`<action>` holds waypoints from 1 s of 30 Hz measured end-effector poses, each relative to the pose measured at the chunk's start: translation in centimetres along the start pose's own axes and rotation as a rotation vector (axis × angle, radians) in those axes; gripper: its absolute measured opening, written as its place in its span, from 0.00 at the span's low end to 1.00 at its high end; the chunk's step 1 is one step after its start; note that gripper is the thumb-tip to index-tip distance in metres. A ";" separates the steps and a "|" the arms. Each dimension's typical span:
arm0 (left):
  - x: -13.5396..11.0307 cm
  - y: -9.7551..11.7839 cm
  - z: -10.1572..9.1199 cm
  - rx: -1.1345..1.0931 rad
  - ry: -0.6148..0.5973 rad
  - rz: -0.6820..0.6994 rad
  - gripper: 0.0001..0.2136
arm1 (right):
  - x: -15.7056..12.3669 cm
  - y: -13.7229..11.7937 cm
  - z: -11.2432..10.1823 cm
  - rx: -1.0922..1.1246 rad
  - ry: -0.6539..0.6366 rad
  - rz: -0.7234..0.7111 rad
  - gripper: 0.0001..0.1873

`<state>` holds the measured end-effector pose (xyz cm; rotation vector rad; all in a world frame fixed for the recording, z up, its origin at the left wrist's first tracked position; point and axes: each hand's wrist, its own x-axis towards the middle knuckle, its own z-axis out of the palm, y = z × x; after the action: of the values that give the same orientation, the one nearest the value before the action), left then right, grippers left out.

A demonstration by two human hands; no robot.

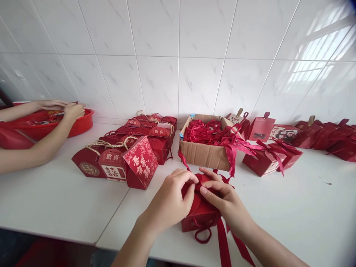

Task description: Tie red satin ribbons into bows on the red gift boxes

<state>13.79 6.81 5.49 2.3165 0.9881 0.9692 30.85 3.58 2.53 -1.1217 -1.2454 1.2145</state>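
Note:
A small red gift box (198, 219) stands on the white table (150, 237) in front of me. On top of it, my left hand (174, 198) pinches a red ribbon (223, 241) between thumb and fingers. My right hand (225, 196) grips the same ribbon from the other side, its thumb and index fingertip close to the left fingers. Long ribbon ends hang down the near side of the box and past the table edge. A twisted red cord loop (203, 239) lies at the box's front. The fingers partly cover the ribbon's middle.
Behind the box is a cardboard box (204, 155) heaped with red ribbons (205, 131). Finished-looking gift boxes (112, 163) cluster to the left, and more red boxes (261, 128) line the right wall. Far left, another person's hands (73, 110) work over a red basin (80, 125).

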 end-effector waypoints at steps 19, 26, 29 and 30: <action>0.3 -0.2 -0.4 -0.190 -0.081 -0.140 0.02 | 0.3 -0.8 -1.7 -0.172 -0.002 0.026 0.20; -0.3 0.5 -1.3 -0.140 -0.153 -0.133 0.03 | 1.1 0.7 -1.7 -0.497 0.091 -0.180 0.15; -0.3 0.5 -1.6 -0.123 -0.159 -0.119 0.04 | 0.5 -0.3 -2.3 -0.612 0.099 -0.327 0.12; -0.2 0.4 -1.7 -0.125 -0.166 -0.111 0.04 | 0.0 -1.2 -2.7 -0.663 0.053 -0.370 0.13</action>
<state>12.59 6.56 6.77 2.1751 0.9495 0.7594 33.62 3.65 3.62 -1.2922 -1.7842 0.4916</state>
